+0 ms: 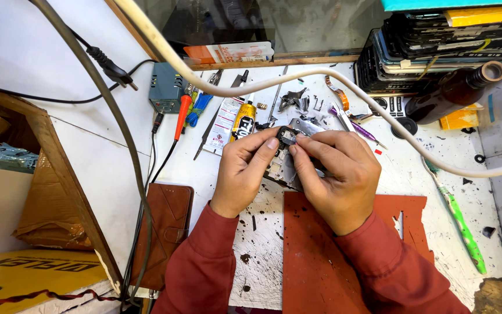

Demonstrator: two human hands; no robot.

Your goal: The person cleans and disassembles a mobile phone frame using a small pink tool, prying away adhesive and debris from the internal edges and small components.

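Head view, looking straight down on a cluttered white worktable (pixel 106 168) speckled with black marks: both hands meet at the centre, red sleeves (pixel 204 261) running up from the bottom edge. The left hand (pixel 244 168) is curled, thumb and forefinger pinching a small dark square component (pixel 287 136) from its left side. The right hand (pixel 339 174) is closed in too, its fingertips pressed against the same small part from the right, so both hands grip it together. Under the fingers sits an opened phone body with grey metal innards (pixel 280 171), mostly hidden by the hands, resting on the table just above a flat rust-red work mat (pixel 315 256). To the left lies a brown leather phone wallet case (pixel 167 227), well apart from the hands. Just beyond the left hand's knuckles stands a yellow-and-black glue tube (pixel 244 119), with a red-handled probe (pixel 182 116) and a blue-grey adapter box (pixel 165 87) further left. To the right, a green toothbrush (pixel 460 224) lies along the table, well clear of the right hand. At the top right, a stack of dark phone frames (pixel 437 46) and a brown bottle lying on its side (pixel 454 88). A thick white cable (pixel 321 72) arcs across the whole scene above the hands.
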